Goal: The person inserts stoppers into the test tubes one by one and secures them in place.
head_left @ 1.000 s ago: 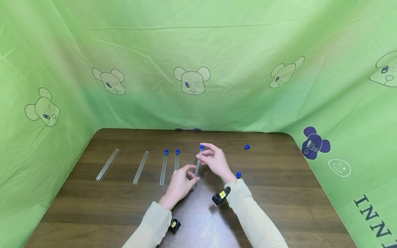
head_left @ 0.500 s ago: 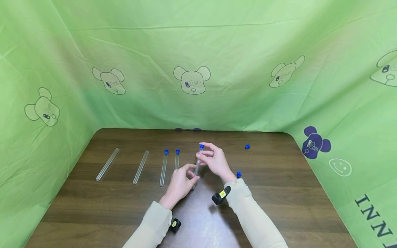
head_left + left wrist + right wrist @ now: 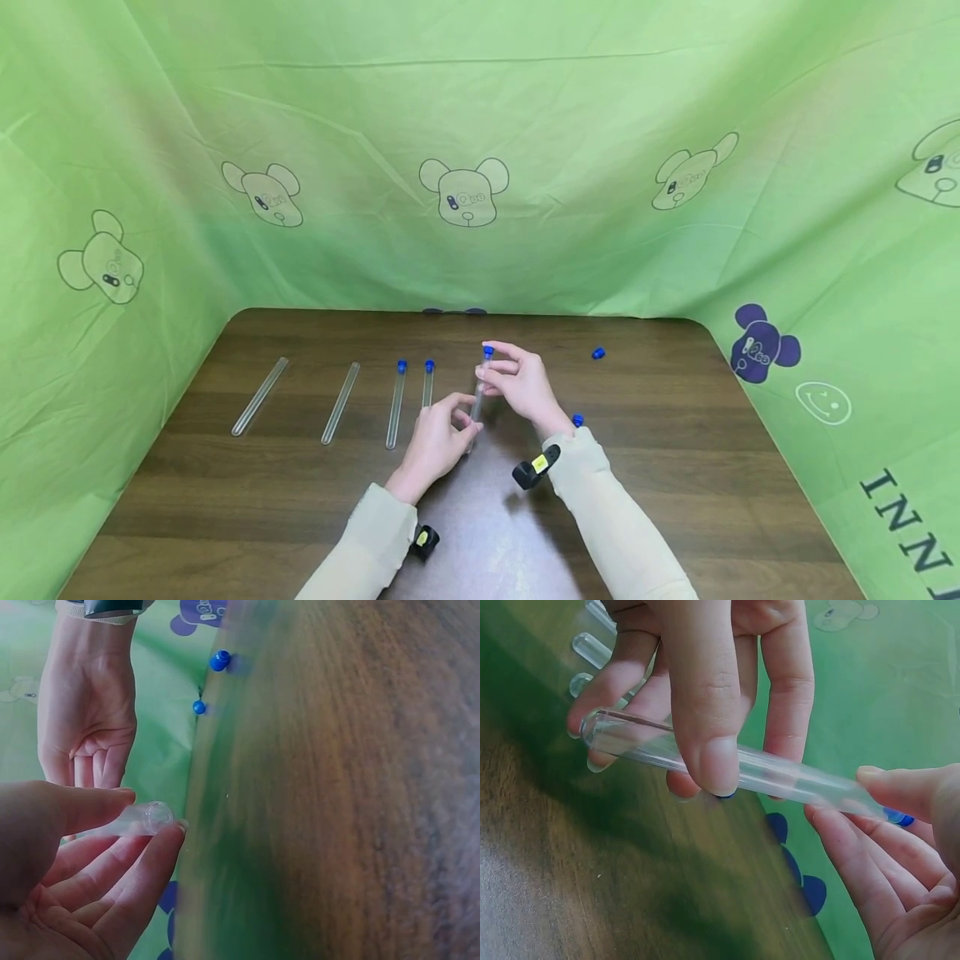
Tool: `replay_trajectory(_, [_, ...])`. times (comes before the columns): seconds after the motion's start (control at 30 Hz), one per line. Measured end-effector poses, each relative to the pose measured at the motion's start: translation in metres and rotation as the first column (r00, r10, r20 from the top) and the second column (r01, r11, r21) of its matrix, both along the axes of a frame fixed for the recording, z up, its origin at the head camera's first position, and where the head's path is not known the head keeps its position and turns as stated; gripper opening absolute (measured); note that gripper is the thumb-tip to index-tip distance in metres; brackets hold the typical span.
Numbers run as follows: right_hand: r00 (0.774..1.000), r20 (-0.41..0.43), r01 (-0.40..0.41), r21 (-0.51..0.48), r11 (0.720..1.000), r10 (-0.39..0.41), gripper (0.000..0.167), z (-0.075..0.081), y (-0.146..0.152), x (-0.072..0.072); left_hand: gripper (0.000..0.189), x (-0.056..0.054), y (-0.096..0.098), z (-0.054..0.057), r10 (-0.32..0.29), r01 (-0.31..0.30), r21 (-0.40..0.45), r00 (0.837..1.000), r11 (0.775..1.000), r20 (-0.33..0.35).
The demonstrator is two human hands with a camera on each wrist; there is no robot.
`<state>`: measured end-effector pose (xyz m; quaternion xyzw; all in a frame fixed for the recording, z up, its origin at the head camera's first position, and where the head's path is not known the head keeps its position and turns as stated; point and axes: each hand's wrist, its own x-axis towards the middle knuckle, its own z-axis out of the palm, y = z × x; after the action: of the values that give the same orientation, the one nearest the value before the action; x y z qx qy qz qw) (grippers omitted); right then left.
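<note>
A clear test tube [image 3: 477, 403] with a blue cap [image 3: 488, 351] on its top end is tilted between both hands, above the table. My left hand [image 3: 433, 442] pinches its lower part between thumb and fingers; in the left wrist view the rounded end [image 3: 158, 816] pokes out past them. Near the top, my right hand [image 3: 527, 390] grips the tube with thumb and fingers, one fingertip on the cap. From the right wrist the glass looks see-through, and part of the cap [image 3: 900, 817] is hidden by fingers.
Two capped test tubes, one [image 3: 395, 408] beside another [image 3: 428, 385], lie left of the hands. Farther left are two uncapped tubes [image 3: 341, 404] [image 3: 259, 397]. A loose blue cap [image 3: 597, 353] lies back right; another cap [image 3: 577, 420] is by the right wrist. Green cloth [image 3: 465, 100] surrounds the table [image 3: 225, 500].
Both hands keep their hold on the test tube, almost still. The whole head view has shifted very slightly.
</note>
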<state>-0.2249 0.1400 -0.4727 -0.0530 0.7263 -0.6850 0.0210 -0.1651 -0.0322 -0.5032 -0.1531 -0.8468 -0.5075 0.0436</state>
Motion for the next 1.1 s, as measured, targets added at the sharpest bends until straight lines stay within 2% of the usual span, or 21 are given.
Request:
replay_trajectory(0.27, [1.000, 0.010, -0.003, -0.026, 1.000, 0.003, 0.048, 0.0017, 0.0003, -0.0002, 0.033, -0.0006, 0.0000, 0.0008, 0.003, -0.003, -0.016, 1.000, 1.000, -0.021])
replay_trajectory(0.63, [1.000, 0.013, 0.004, -0.043, 0.999, -0.003, 0.047, 0.0020, 0.0010, 0.0001, 0.033, -0.0009, 0.0012, 0.0018, -0.001, 0.001, -0.009, 1.000, 1.000, -0.011])
replay_trajectory(0.93, [1.000, 0.011, 0.016, -0.035, 0.999, -0.016, 0.049, -0.0001, -0.0005, 0.0010, 0.033, -0.0015, 0.0014, 0.0022, 0.013, -0.013, -0.025, 1.000, 1.000, 0.010])
replay_trajectory(1.1, [0.999, -0.015, 0.028, -0.008, 1.000, -0.028, 0.050, -0.0040, -0.0001, -0.0001, 0.033, -0.0016, 0.0008, 0.0013, 0.016, -0.016, -0.042, 1.000, 0.999, -0.001])
